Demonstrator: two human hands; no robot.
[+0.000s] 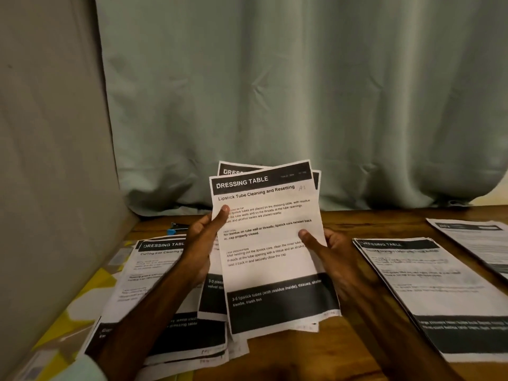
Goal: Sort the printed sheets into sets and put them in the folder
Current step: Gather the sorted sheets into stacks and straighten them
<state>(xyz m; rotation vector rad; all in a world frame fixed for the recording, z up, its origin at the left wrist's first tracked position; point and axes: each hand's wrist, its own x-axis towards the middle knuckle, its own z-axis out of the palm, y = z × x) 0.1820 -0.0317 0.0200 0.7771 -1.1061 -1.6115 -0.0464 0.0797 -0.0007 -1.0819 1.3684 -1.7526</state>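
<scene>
Held sheets [269, 243]: fanned bundle, centre, lipstick page on top.
Left grip [203, 237]: thumb pinches its 9 o'clock edge.
Right grip [330, 251]: thumb pinches the 3 o'clock edge.
Desk [357, 222]: 8 o'clock pile [154, 270]; 3 o'clock pile [428, 279].
Technique: read title, peel top sheet alone, match pile heading.

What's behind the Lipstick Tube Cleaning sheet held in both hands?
Behind the Lipstick sheet, more printed sheets are fanned: a DRESSING header peeks out top left, a dark footer lower left. Their titles and count are covered.
</scene>
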